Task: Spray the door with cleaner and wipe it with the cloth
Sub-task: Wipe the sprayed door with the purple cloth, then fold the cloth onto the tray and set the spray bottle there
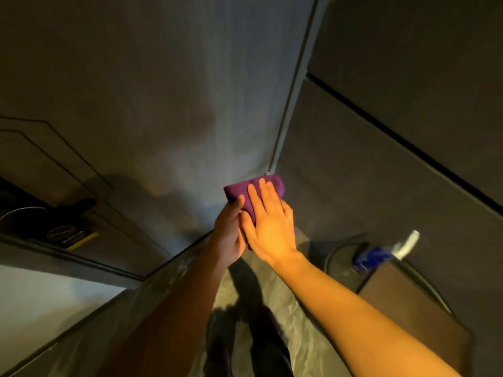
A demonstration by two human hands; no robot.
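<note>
Low on the door (pixel 168 110), near its right edge, I have the purple cloth (pixel 254 190) pressed against the panel with both hands. My right hand (pixel 268 227) lies flat over the cloth, fingers spread and pointing up. My left hand (pixel 230 235) sits just beside it, touching it, with the thumb hooked over the cloth's left edge, so the two hands are together on the fabric. Off to the right, well apart from my hands, the spray bottle (pixel 381 253) rests on what looks like a small stand, blue body and white nozzle, though blur makes its pose hard to read. Below my arms runs pale floor (pixel 294 317).
</note>
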